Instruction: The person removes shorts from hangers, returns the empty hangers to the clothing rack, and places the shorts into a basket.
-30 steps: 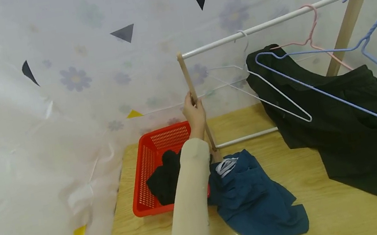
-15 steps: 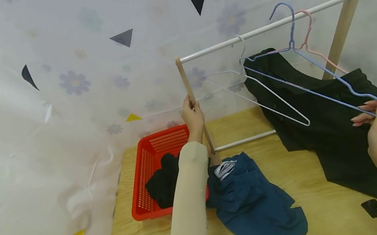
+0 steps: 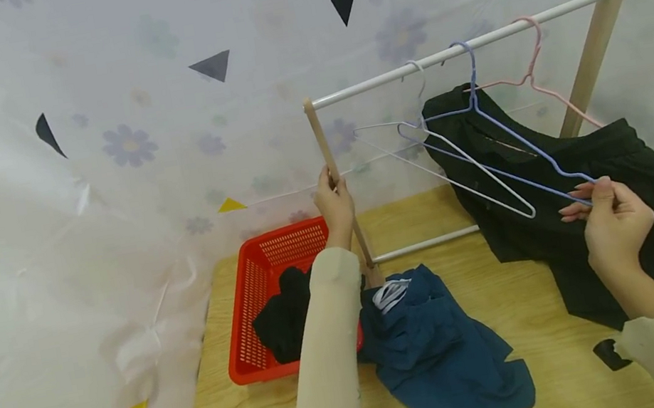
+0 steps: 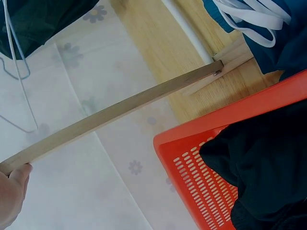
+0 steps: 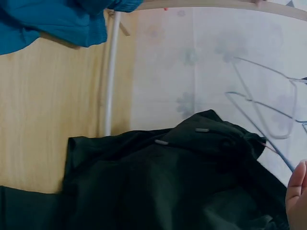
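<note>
My right hand (image 3: 619,224) pinches the lower right corner of a blue clothes hanger (image 3: 512,129). That hanger's hook sits over the white rail (image 3: 377,78) of a clothes rack, between a white hanger (image 3: 484,170) and a pink hanger (image 3: 532,72). Dark shorts (image 3: 569,214) hang from the pink hanger, behind the blue one. On the left, my left hand (image 3: 335,206) grips the rack's wooden post (image 3: 321,136). In the left wrist view, the thumb lies along the post (image 4: 110,112).
A red basket (image 3: 240,327) with black clothing (image 3: 289,311) stands left of the rack. Blue shorts (image 3: 450,356) with a white drawstring lie on the wooden table (image 3: 562,367) by the basket. A small black piece (image 3: 610,355) lies near my right sleeve.
My right hand has come in from the right edge with the blue hanger and moved left. The hanger's hook has gone onto the rail. My left hand has kept its grip on the post.
</note>
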A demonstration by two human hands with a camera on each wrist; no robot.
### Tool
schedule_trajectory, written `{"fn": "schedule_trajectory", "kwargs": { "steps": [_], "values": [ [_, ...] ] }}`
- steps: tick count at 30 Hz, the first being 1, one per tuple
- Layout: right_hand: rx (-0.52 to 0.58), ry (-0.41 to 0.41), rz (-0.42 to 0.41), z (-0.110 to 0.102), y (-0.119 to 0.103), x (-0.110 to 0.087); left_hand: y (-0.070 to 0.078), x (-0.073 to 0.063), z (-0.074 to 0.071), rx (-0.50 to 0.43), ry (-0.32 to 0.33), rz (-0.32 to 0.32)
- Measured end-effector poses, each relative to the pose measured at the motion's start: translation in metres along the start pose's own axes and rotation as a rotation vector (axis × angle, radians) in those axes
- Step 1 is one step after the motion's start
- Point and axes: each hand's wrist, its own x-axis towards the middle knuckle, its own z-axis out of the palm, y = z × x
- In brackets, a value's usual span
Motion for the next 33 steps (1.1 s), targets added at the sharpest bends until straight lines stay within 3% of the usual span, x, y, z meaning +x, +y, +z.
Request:
{"fn": "schedule_trajectory", "kwargs": {
  "steps": [5,9,11,13,15,17,18,20,22,23,25,27,29,33],
  "values": [
    [-0.041,0.005,0.105,-0.005,0.006,0.001,-0.001,0.001,0.001,0.015,0.011,0.009],
    [-0.277,0.105,0.11,-0.004,0.005,0.0,-0.002,0.0,0.0,0.01,0.012,-0.002],
    [-0.427,0.183,0.02,0.0,-0.001,-0.003,-0.002,0.0,0.0,0.003,0.011,-0.012],
    [-0.524,0.257,-0.148,0.008,-0.008,-0.01,-0.002,0.0,0.0,-0.001,0.012,-0.013],
    [-0.531,0.295,-0.373,0.021,-0.016,-0.02,-0.002,0.0,0.001,0.001,0.008,-0.01],
    [-0.487,0.26,-0.602,0.036,-0.019,-0.037,-0.001,0.001,0.001,0.01,0.005,-0.001],
    [-0.463,0.194,-0.707,0.042,-0.019,-0.047,-0.001,0.001,0.001,0.013,0.004,0.004],
    [-0.427,-0.021,-0.869,0.052,-0.015,-0.07,-0.001,0.002,-0.001,0.016,0.005,0.005],
    [-0.442,-0.336,-0.948,0.052,-0.005,-0.095,-0.001,0.002,-0.001,0.009,0.003,-0.001],
    [-0.466,-0.524,-0.946,0.048,0.002,-0.106,-0.001,0.002,-0.002,0.001,0.0,-0.007],
    [-0.596,-0.874,-0.858,0.036,0.017,-0.127,-0.001,0.003,-0.002,-0.006,-0.008,-0.017],
    [-0.76,-1.129,-0.717,0.024,0.034,-0.147,-0.001,0.003,-0.002,-0.011,-0.02,-0.026],
    [-0.913,-1.293,-0.563,0.013,0.052,-0.163,-0.001,0.003,-0.002,-0.016,-0.024,-0.031],
    [-1.086,-1.453,-0.289,0.0,0.082,-0.185,-0.001,0.001,-0.002,-0.033,-0.035,-0.036]
  ]
}}
